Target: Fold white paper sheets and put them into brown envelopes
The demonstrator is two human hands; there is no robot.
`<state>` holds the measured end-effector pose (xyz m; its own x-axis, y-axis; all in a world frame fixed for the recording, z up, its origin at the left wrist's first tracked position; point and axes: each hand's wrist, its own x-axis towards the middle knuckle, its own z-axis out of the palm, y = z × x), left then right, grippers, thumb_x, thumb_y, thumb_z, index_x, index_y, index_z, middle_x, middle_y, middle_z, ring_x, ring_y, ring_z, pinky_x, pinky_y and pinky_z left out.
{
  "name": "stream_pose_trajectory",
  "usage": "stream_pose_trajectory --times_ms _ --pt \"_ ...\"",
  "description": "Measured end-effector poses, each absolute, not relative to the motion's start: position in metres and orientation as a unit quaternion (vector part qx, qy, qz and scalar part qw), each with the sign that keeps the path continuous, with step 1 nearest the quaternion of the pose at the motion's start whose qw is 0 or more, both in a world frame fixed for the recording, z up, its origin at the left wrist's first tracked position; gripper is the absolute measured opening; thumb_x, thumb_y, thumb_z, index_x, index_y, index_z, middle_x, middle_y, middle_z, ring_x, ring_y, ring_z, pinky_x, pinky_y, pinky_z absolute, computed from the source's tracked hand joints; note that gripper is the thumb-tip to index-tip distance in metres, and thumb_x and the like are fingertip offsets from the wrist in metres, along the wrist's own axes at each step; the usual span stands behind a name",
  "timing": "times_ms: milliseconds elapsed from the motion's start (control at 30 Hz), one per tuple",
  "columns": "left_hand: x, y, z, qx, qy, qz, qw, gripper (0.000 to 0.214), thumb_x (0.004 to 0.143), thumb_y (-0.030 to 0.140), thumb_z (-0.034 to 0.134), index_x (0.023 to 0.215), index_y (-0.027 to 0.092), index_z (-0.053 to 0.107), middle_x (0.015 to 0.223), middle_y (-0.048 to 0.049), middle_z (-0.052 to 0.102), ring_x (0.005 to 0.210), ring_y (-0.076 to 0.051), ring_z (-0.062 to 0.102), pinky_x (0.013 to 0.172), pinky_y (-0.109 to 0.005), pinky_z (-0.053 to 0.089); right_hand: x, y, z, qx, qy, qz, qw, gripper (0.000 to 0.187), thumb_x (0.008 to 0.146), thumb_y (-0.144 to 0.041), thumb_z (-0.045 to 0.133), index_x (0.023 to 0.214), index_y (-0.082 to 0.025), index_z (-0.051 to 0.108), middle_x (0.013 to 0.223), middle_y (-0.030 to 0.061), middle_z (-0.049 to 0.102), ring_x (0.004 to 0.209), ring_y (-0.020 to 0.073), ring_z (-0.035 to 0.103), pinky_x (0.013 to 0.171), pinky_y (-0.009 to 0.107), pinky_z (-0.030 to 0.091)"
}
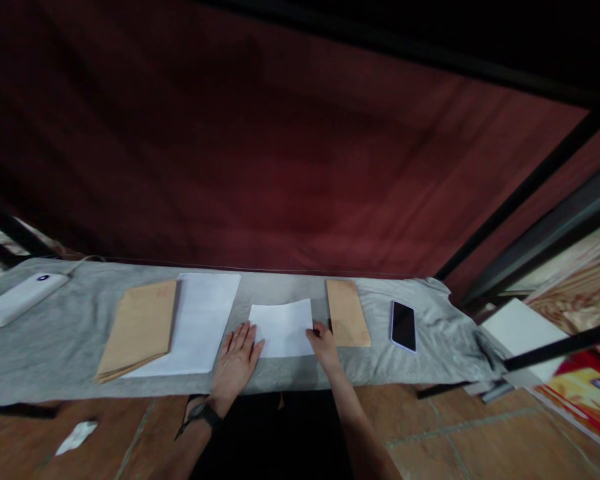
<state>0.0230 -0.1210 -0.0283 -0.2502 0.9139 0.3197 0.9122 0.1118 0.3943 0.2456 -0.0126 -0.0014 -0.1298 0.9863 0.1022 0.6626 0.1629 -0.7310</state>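
Nearest my viewpoint, both forearms enter from the bottom edge; a dark wristband sits on the left wrist. On the floor, outboard of the left forearm, lies a small white scrap.

Left hand: open, palm down, fingers spread flat on the grey cloth, with the fingertips touching the lower left corner of the folded white sheet.

Right hand: fingers curled against the right edge of the same sheet. I cannot tell whether they pinch the edge or merely rest on it.

The folded white sheet lies flat on the cloth between the two hands, extending away from them.

Outboard of the left hand: a larger white sheet just beside it, then a brown envelope stack overlapping that sheet's far side. Well beyond, at the cloth's far left end, lies a white power bank with a cable attached.

Outboard of the right hand: a single brown envelope just beside the fingers, then a dark phone, screen up, apart from the envelope.

Beyond both hands, past the cloth's far edge, hangs a dark red backdrop.
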Motion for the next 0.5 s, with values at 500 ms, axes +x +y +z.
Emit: stream_pose_trajectory --times_ms 500 --pt "0.108 -0.114 0.116 0.259 0.543 0.682 0.415 0.063 0.076 0.051 0.071 0.124 0.013 0.062 0.114 -0.0124 0.075 0.107 -0.028 0.07 0.095 -0.04 0.056 0.218 -0.092 0.117 -0.308 -0.872 0.11 0.364 0.026 0.101 -0.029 0.046 0.113 -0.023 0.068 0.109 0.0061 0.07 0.101 0.0202 0.065 0.092 0.033 0.051"
